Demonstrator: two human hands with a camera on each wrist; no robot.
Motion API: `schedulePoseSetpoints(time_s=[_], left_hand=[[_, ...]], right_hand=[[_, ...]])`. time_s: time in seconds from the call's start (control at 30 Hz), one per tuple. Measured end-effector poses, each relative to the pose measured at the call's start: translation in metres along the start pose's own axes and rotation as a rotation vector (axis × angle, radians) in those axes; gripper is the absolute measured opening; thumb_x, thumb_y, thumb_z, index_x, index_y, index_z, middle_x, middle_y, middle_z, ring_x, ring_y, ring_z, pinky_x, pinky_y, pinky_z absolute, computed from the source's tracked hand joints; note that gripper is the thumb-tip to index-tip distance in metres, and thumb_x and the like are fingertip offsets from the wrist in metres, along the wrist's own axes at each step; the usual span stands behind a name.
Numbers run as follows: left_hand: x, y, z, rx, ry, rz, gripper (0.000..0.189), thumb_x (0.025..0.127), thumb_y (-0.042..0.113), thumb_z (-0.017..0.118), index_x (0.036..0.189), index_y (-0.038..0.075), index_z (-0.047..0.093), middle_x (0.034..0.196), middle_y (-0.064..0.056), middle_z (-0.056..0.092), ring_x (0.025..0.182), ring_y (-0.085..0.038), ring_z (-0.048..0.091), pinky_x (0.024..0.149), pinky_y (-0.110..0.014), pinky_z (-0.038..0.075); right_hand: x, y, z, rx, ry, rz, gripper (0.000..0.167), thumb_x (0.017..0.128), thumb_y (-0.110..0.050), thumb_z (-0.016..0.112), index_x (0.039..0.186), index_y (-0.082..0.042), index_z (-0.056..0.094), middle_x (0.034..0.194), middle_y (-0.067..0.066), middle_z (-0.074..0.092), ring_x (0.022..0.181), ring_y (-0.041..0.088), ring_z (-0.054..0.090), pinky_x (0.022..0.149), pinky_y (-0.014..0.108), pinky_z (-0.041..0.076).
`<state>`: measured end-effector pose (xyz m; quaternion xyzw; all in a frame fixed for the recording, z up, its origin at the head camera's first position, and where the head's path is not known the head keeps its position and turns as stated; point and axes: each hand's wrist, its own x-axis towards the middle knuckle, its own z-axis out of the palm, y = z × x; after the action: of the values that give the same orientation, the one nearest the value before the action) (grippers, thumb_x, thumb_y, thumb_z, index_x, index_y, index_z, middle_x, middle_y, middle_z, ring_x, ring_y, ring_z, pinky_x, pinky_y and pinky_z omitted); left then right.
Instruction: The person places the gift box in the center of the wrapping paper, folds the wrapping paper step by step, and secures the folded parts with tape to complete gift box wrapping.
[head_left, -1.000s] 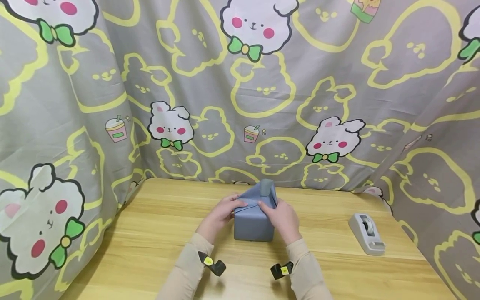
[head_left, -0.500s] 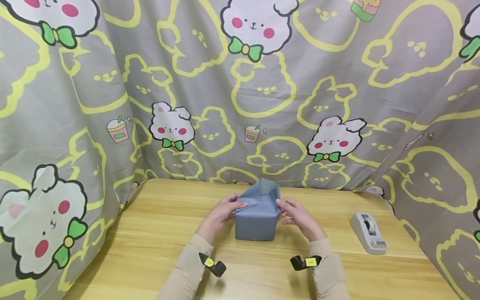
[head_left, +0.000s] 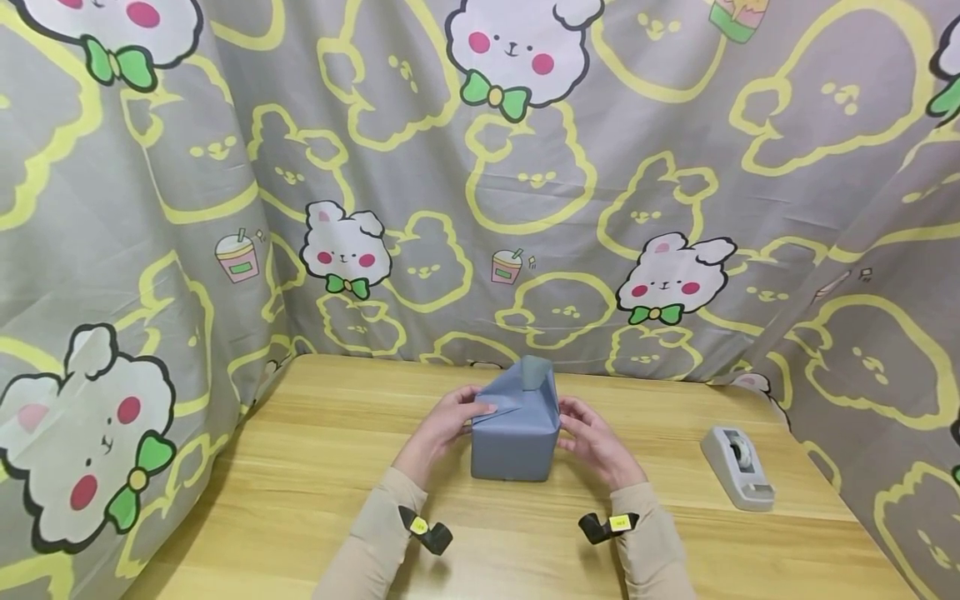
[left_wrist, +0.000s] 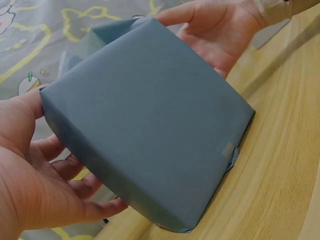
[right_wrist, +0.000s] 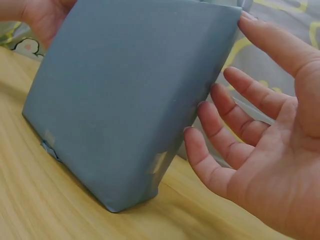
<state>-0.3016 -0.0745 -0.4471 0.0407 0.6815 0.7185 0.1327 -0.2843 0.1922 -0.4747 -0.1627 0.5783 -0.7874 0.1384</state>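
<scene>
A box-shaped parcel (head_left: 513, 454) in blue-grey wrapping paper stands on the table between the hands. Its paper is folded in at the top, and a paler flap (head_left: 534, 373) sticks up at the back. The left hand (head_left: 447, 421) holds the left side, thumb over the top fold and fingers along the side. At the right side, the right hand (head_left: 600, 437) has its thumb at the upper corner and its loosely bent fingers at the paper, as the right wrist view shows. Small tape pieces (right_wrist: 157, 162) stick to the parcel's lower part. Its inside is hidden.
A grey tape dispenser (head_left: 738, 467) with a roll stands on the wooden table (head_left: 315, 475), right of the parcel. A grey curtain (head_left: 420, 167) with cartoon animals hangs behind the table and along both sides. Each sleeve carries a small black wrist camera (head_left: 607, 527).
The right hand has left the top fold and moved right, down to the parcel's right side. The top paper has shifted slightly. The left hand keeps its hold.
</scene>
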Motion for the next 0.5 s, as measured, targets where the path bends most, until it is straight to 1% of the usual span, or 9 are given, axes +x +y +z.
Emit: schedulePoseSetpoints(time_s=[0.1, 0.17, 0.27, 0.33, 0.43, 0.5], left_hand=[[-0.001, 0.001, 0.001, 0.001, 0.008, 0.003, 0.036, 0.085, 0.014, 0.070, 0.119, 0.006, 0.059, 0.106, 0.002, 0.058, 0.090, -0.011, 0.058, 0.077, -0.026, 0.051], [-0.001, 0.002, 0.001, 0.000, 0.014, 0.002, 0.036, 0.085, 0.014, 0.070, 0.118, 0.006, 0.059, 0.105, 0.002, 0.059, 0.090, -0.010, 0.059, 0.077, -0.026, 0.051], [0.000, 0.001, 0.002, 0.000, 0.016, 0.002, 0.035, 0.086, 0.014, 0.070, 0.118, 0.005, 0.059, 0.104, 0.003, 0.059, 0.088, -0.009, 0.058, 0.076, -0.025, 0.050], [-0.004, 0.006, 0.003, -0.007, 0.013, -0.006, 0.034, 0.085, 0.013, 0.070, 0.117, 0.005, 0.059, 0.102, 0.003, 0.059, 0.088, -0.009, 0.058, 0.076, -0.025, 0.050], [-0.005, 0.007, 0.005, -0.009, 0.018, -0.005, 0.035, 0.085, 0.011, 0.069, 0.117, 0.003, 0.059, 0.101, 0.003, 0.058, 0.086, -0.009, 0.057, 0.074, -0.025, 0.051], [-0.007, 0.008, 0.007, -0.003, 0.031, -0.005, 0.036, 0.084, 0.012, 0.068, 0.118, 0.003, 0.059, 0.101, 0.003, 0.058, 0.084, -0.009, 0.057, 0.072, -0.023, 0.050]], right_hand=[[0.003, 0.001, 0.004, -0.012, 0.026, -0.004, 0.022, 0.100, -0.010, 0.047, 0.116, -0.023, 0.054, 0.111, -0.008, 0.056, 0.102, 0.007, 0.056, 0.086, 0.030, 0.048], [0.006, 0.002, 0.008, -0.018, 0.063, 0.004, 0.019, 0.101, -0.014, 0.047, 0.116, -0.023, 0.054, 0.112, -0.010, 0.057, 0.104, 0.006, 0.055, 0.089, 0.030, 0.046], [0.011, 0.004, 0.014, -0.007, 0.122, 0.035, 0.017, 0.102, -0.017, 0.047, 0.116, -0.024, 0.054, 0.113, -0.013, 0.059, 0.105, 0.005, 0.054, 0.093, 0.030, 0.041], [0.014, 0.004, 0.019, 0.005, 0.151, 0.053, 0.018, 0.102, -0.017, 0.048, 0.117, -0.023, 0.056, 0.112, -0.012, 0.060, 0.104, 0.005, 0.055, 0.095, 0.030, 0.039], [0.017, 0.002, 0.024, 0.012, 0.178, 0.082, 0.018, 0.100, -0.016, 0.051, 0.115, -0.023, 0.058, 0.110, -0.010, 0.061, 0.101, 0.006, 0.057, 0.094, 0.029, 0.041], [0.019, 0.000, 0.026, 0.004, 0.179, 0.094, 0.019, 0.098, -0.014, 0.053, 0.113, -0.023, 0.060, 0.108, -0.009, 0.062, 0.099, 0.006, 0.058, 0.092, 0.028, 0.043]])
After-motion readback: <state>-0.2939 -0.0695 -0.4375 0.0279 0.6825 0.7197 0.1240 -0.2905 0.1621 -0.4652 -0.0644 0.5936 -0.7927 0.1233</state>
